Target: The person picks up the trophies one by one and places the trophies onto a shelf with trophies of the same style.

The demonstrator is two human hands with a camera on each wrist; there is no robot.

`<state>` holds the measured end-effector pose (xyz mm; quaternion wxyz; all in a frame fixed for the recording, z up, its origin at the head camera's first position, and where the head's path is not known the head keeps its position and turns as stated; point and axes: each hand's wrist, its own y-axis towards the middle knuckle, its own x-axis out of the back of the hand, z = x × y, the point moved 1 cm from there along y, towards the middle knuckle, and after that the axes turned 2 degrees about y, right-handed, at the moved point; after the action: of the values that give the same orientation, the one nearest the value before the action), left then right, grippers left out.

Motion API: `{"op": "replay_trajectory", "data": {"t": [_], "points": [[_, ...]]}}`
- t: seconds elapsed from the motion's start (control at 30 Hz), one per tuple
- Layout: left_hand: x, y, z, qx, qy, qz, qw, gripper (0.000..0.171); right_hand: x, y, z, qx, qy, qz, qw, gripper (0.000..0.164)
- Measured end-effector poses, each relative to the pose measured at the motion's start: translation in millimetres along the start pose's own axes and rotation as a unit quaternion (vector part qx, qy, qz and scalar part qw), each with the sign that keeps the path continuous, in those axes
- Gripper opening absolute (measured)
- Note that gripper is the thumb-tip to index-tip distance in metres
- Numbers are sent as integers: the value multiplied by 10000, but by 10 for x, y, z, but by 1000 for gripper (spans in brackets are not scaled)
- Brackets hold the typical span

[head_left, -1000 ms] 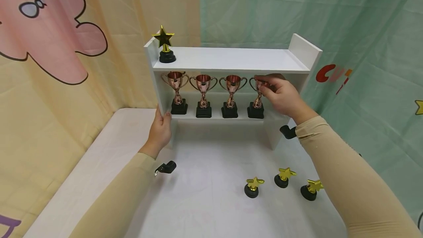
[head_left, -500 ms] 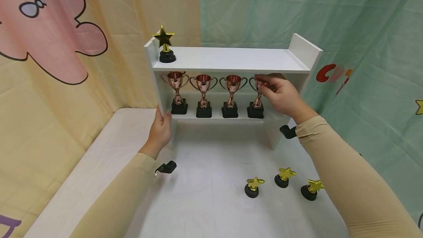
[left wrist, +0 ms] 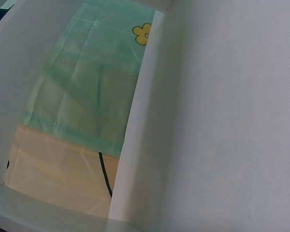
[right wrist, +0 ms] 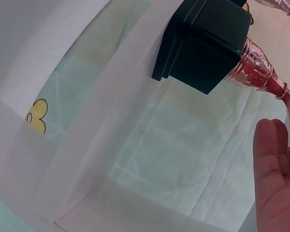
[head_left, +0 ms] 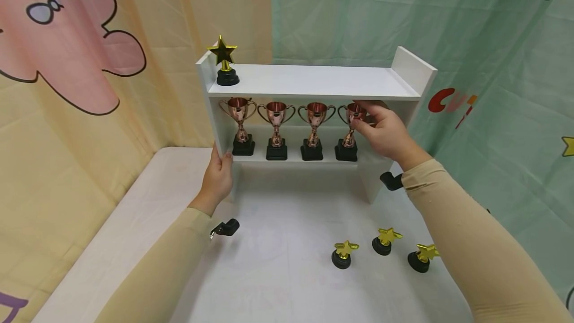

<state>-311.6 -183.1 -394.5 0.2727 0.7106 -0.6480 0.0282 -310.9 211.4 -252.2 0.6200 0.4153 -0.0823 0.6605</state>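
Note:
In the head view, my right hand (head_left: pixel 383 131) is at the rightmost copper trophy cup (head_left: pixel 351 133), fingers loosely extended by its right side and the thumb near its bowl. The right wrist view shows those fingers (right wrist: pixel 268 159) fairly straight beside the cup, whose black base (right wrist: pixel 208 43) rests on the shelf. My left hand (head_left: pixel 217 179) grips the left side panel of the white shelf unit (head_left: pixel 314 80). Three more copper cups, including the left one (head_left: pixel 242 126), stand upright in a row on the lower shelf. The left hand is out of its own wrist view.
A gold star trophy (head_left: pixel 226 61) stands at the top shelf's left end. Three similar star trophies, one of them the nearest-left trophy (head_left: pixel 343 254), are on the white-covered table (head_left: pixel 269 273) at the front right. Printed curtains (head_left: pixel 493 39) hang behind.
My right fingers have loosened and drawn slightly right from the rightmost cup's rim, exposing more of its bowl. The left hand and the shelf unit stay in place.

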Motion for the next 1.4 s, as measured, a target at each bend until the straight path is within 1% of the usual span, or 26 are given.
{"op": "replay_trajectory", "data": {"t": [0.23, 0.4, 0.8, 1.07, 1.27, 1.4], "points": [[-2, 3, 6, -16, -21, -17, 10000, 60, 14, -43, -11, -115, 142, -34, 9998, 59], [-4, 6, 11, 19, -31, -21, 10000, 60, 29, -82, 9, -209, 283, 47, 9994, 61], [-6, 8, -4, 58, -43, -78, 9999, 60, 53, -178, 3, 74, 256, 31, 9996, 61], [-1, -1, -17, 40, -32, -36, 10000, 60, 73, -247, 21, 217, 422, -45, 9989, 63], [3, -5, -10, 91, -23, 1, 10000, 61, 70, -294, 24, 253, 239, -145, 9993, 64], [3, 0, -8, 48, -30, -16, 10000, 61, 77, -332, 41, 240, 133, -182, 9995, 64]]}}
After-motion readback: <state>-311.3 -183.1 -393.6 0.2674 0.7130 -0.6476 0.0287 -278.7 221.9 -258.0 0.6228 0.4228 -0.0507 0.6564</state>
